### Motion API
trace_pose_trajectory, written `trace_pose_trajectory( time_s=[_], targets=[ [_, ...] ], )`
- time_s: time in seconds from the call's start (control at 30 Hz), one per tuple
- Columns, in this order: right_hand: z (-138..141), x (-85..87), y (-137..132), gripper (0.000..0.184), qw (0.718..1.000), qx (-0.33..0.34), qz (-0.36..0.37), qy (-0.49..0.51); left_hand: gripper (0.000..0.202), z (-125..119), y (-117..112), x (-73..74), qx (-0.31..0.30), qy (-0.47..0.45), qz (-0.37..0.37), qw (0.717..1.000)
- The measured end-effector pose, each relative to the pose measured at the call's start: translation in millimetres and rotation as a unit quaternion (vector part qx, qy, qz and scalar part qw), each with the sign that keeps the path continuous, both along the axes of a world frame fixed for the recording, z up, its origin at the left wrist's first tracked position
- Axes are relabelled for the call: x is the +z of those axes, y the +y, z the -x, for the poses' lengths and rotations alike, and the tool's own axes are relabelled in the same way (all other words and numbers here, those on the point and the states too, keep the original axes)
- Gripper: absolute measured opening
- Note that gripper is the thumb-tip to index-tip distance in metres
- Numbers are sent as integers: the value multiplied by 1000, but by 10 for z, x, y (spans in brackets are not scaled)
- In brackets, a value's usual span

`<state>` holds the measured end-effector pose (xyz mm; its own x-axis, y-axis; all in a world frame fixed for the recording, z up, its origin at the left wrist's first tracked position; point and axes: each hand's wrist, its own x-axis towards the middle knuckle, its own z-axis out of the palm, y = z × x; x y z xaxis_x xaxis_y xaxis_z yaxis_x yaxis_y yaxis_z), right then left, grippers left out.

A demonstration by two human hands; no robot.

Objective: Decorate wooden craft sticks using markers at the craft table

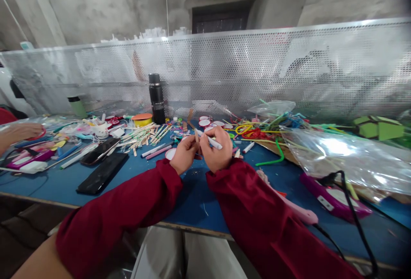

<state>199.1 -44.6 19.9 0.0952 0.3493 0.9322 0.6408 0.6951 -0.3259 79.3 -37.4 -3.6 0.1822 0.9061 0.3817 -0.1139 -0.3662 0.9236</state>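
Observation:
My right hand (218, 152) is closed around a white marker pen (214, 142), which slants across the fingers. Close beside it, my left hand (185, 155) pinches a small brown wooden craft stick (197, 136) that stands roughly upright between the two hands. The fingers of both hands nearly meet, and the pen's tip is hidden among them. Below my left hand lies a round white disc (170, 154). Just left of it rest several capped markers (158, 152). Another white marker (248, 147) lies to the right of my right hand.
Two black phones (102, 174) and a pile of craft sticks (146, 136) lie left. A black bottle (156, 101) stands before the perforated metal screen (224, 69). Right are a pink glue gun (300, 210), purple power strip (334, 197) and plastic bag (337, 159). Another person's hand (22, 134) is far left.

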Motion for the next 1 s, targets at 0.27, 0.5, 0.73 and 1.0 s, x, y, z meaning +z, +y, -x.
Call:
trace_pose_trajectory(
  time_s=[0.27,0.5,0.73,1.0],
  targets=[
    [-4,1,-1,9,1000,5,1,1,22,2,-8,6,5,5,-2,1000],
    [-1,4,2,10,1000,13,0,2,22,2,-7,9,7,7,1,1000],
    [-18,12,10,10,1000,5,7,12,19,2,-35,36,12,20,11,1000],
    [-10,20,-8,10,1000,6,-9,14,19,5,-30,51,14,16,3,1000]
  ],
)
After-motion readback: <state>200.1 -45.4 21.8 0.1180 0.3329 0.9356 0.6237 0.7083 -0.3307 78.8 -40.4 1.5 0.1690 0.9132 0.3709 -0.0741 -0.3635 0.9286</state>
